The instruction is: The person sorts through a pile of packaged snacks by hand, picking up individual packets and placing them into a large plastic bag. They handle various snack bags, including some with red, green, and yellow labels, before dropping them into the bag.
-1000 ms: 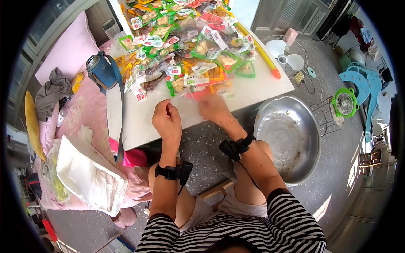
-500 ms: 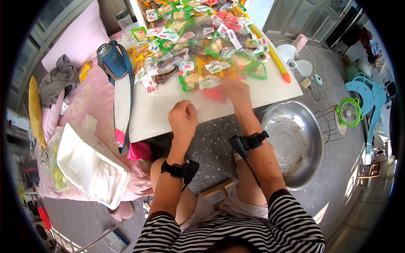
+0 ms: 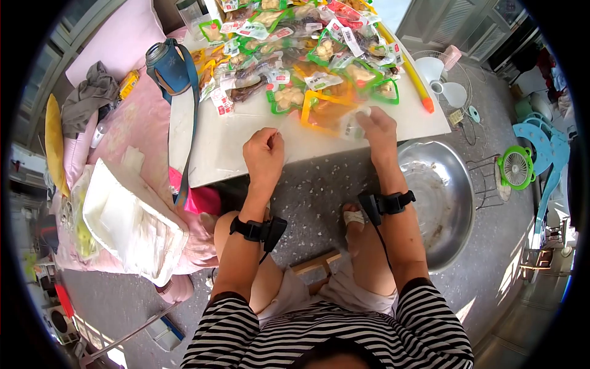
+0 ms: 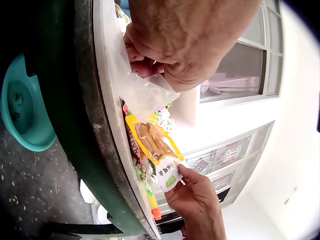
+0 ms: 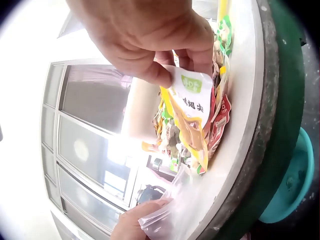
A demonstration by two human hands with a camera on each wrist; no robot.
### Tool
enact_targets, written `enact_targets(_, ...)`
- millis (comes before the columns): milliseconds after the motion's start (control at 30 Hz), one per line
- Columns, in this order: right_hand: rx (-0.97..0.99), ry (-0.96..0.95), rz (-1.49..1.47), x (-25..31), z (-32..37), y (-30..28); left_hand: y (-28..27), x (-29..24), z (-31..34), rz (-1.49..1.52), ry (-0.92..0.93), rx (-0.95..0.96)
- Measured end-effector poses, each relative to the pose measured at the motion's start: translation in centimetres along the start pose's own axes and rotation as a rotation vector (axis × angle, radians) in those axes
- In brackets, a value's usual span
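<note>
My left hand (image 3: 264, 157) is curled over the near part of the white table, gripping a clear plastic bag (image 4: 145, 95) by its edge. The bag hangs from the fingers, nearly invisible in the head view. To its right, my right hand (image 3: 381, 132) pinches the white printed end of a yellow-edged food pouch (image 5: 192, 127) between thumb and fingers. Brown pieces show through the pouch's clear part. Its far end points toward the bag in both wrist views. Just beyond lies a heap of sealed snack pouches (image 3: 289, 98) with green, yellow and red edges.
A long yellow stick with an orange tip (image 3: 409, 77) lies along the table's right side. At the left corner stands a blue strapped bottle (image 3: 169, 67). A metal basin (image 3: 439, 203) sits on the floor at right; a white foam box (image 3: 135, 221) rests on the pink bed.
My right hand has moved right from the near edge of the heap, and a yellow-edged pouch now shows in it. My left hand stays curled over the table's near side. The head view has shifted.
</note>
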State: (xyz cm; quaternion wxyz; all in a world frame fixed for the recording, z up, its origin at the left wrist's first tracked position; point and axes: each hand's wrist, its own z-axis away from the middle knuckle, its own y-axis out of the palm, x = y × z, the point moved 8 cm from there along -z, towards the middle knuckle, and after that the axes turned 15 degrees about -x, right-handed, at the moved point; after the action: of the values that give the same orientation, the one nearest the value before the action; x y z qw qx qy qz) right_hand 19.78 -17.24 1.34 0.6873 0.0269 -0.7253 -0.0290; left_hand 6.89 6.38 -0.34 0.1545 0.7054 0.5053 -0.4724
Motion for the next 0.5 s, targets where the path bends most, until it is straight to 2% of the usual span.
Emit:
enact_targets(33,-0.007,-0.088,0.004,1.5,0.3,-0.1,0.1,0.0,0.1,0.006,-0.011,-0.001)
enact_targets(133,0.019,0.032,-0.114,0.7,0.1,-0.4,0.2,-0.3,0.2,0.026,0.009,-0.017)
enact_targets(300,0.083,0.093,-0.119,0.4,0.8,0.2,0.6,-0.5,0.8,-0.005,0.100,-0.002)
enact_targets(500,0.230,0.122,-0.164,-2.2,2.6,3.9,0.6,-2.7,1.5,-0.050,0.200,0.005)
